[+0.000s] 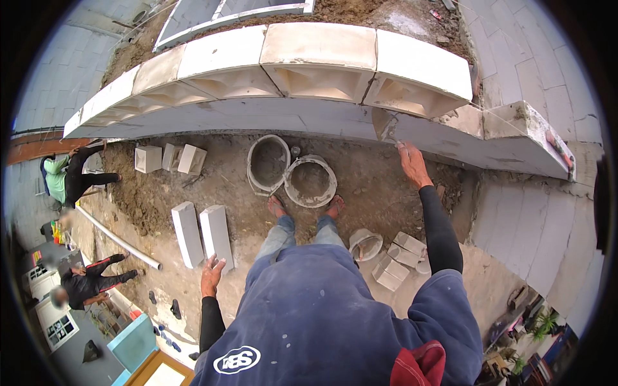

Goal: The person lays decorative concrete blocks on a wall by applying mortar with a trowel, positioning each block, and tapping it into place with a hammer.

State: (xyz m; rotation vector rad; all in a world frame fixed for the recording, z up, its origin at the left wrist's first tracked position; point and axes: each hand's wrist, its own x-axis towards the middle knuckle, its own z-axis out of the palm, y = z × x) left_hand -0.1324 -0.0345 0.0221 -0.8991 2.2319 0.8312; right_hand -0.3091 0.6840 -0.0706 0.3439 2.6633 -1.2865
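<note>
In my right hand (414, 165), fingers closed round its handle, is a trowel (385, 125). Its blade is held up against the side of the low grey block wall (322, 114), just under the row of pale hollow blocks (320, 45) along the top. Whether mortar lies on the blade, I cannot make out. My left hand (212, 278) hangs low at my side with its fingers apart and nothing in it, near two long white blocks (215, 235). Two round buckets (291, 188) with grey, mortar-smeared rims stand side by side in front of my feet.
Behind my right side are a smaller bucket (364, 235) and several bricks (390, 273). Loose hollow blocks (149, 159) sit at left, beyond a white pipe (119, 238). Two other people (58, 177) are at far left. A red-handled tool (560, 153) rests at the wall's right end.
</note>
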